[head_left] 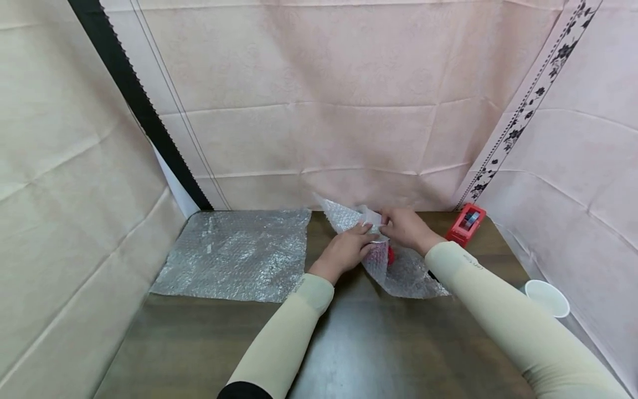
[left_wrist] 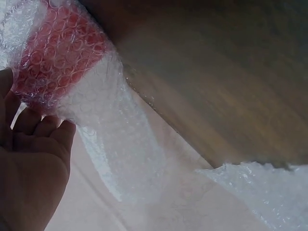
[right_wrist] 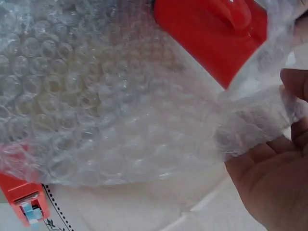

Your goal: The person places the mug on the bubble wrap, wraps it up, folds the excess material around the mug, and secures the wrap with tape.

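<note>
A red mug with a rounded handle lies partly wrapped in a sheet of bubble wrap near the back of the table. In the left wrist view its red side shows through the bubbles. My left hand holds the wrapped mug from the left, fingers bent against its lower edge. From the other side my right hand pinches a gathered edge of the bubble wrap between thumb and fingers. The handle side stays uncovered in the right wrist view, while a loose flap of wrap spreads out toward the right forearm.
A second bubble wrap sheet lies flat at the back left of the wooden table. A red tape dispenser stands at the back right. Near the right edge, beside the forearm, is a white cup. Cloth walls surround three sides.
</note>
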### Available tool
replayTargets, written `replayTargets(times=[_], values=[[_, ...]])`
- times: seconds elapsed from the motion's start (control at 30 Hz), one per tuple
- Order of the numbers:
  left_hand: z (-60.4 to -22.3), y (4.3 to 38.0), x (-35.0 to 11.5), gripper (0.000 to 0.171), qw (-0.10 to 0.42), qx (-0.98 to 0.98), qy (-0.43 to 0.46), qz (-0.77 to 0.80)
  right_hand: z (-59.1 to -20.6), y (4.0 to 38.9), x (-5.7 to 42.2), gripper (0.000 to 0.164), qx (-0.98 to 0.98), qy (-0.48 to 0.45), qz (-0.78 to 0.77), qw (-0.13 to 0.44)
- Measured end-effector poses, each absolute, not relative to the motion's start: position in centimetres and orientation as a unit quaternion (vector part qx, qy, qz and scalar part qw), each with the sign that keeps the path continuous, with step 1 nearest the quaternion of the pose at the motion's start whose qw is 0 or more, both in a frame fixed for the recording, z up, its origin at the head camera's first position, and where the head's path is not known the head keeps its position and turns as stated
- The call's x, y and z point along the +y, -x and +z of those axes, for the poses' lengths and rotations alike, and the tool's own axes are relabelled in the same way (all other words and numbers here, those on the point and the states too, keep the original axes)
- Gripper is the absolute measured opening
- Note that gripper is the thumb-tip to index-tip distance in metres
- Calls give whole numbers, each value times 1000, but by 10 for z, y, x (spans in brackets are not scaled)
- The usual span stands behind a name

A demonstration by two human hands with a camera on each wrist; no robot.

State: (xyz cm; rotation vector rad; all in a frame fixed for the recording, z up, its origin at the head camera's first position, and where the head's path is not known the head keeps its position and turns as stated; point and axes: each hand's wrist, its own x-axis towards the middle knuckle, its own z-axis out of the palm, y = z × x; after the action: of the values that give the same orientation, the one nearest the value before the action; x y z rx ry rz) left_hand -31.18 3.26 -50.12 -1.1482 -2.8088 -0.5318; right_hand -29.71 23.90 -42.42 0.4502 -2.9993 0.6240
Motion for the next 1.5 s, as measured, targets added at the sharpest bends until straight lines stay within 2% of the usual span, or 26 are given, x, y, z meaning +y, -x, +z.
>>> replayTargets(times=[0.23,0.4,0.67,0.7,0.8,0.9,0.97,1.07,1.17,1.37,1.5], values=[[-504,310,31,44,7,-913,357,-195,-433,295,242,20,-958,-150,239,-51],[-505,311,28,43,-12,-907,354,-227,-430,296,247,41,-952,-139,257,-92],[-518,306,21,37,-55,-877,358,-314,-445,298,244,10,-953,-153,259,-38],[-520,305,20,40,-59,-872,352,-335,-447,297,243,12,-955,-149,254,-30],[-523,303,15,55,-57,-858,332,-387,-449,295,239,29,-962,-137,235,-22],[-521,302,10,65,-21,-866,333,-373,-448,296,234,42,-969,-138,204,-25],[-517,303,7,62,21,-880,350,-319,-445,298,231,47,-972,-137,188,-33],[-511,305,7,46,71,-895,373,-236,-440,303,229,54,-977,-128,168,-33],[-507,307,10,40,75,-901,380,-197,-436,302,230,58,-980,-125,152,-27],[-505,308,17,44,55,-905,369,-206,-426,295,227,47,-980,-97,167,-48],[-503,307,13,46,21,-894,370,-252,-430,297,222,36,-984,-84,156,-27]])
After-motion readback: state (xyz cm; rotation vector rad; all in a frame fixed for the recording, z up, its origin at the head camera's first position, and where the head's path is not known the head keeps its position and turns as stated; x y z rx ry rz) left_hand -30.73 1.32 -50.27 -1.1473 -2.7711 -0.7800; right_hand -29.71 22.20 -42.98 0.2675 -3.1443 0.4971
